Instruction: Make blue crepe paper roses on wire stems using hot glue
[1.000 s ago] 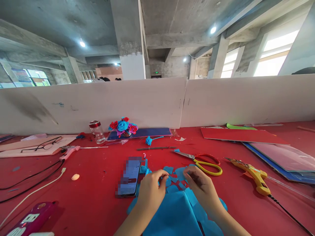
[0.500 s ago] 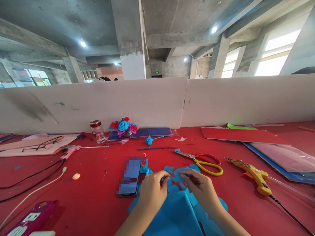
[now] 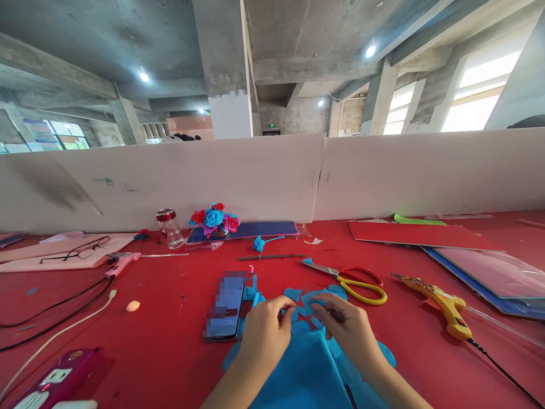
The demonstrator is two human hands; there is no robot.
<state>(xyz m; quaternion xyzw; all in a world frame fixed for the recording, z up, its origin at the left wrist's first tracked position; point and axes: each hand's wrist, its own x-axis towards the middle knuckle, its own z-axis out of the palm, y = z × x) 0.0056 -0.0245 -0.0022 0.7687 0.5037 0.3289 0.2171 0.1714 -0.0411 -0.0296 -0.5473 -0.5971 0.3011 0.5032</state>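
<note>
My left hand (image 3: 269,325) hovers over the blue pieces, thumb and forefinger pinched together; whatever is between them is too small to make out. Just to its right, my right hand (image 3: 346,322) is also closed in a pinch, its fingertips overlapping a blue petal-shaped piece (image 3: 307,307). Whether that piece is gripped or lies behind the fingers, I cannot tell. Beneath both wrists is a larger folded blue sheet (image 3: 302,372), with several blue cut petals (image 3: 385,353) scattered around it. A phone (image 3: 227,307) lies left of my left hand.
Scissors (image 3: 361,291) with red and yellow handles lie beyond my right hand. A yellow glue gun (image 3: 443,304) is farther right, a pink glue gun (image 3: 123,264) at left. A flower arrangement (image 3: 215,218), a glass jar (image 3: 171,230) and a blue flower (image 3: 259,243) are at the back. A power strip (image 3: 59,375) sits front left.
Almost nothing differs. The whole view has shifted very slightly, and both hands keep the same pinched pose over the blue pieces.
</note>
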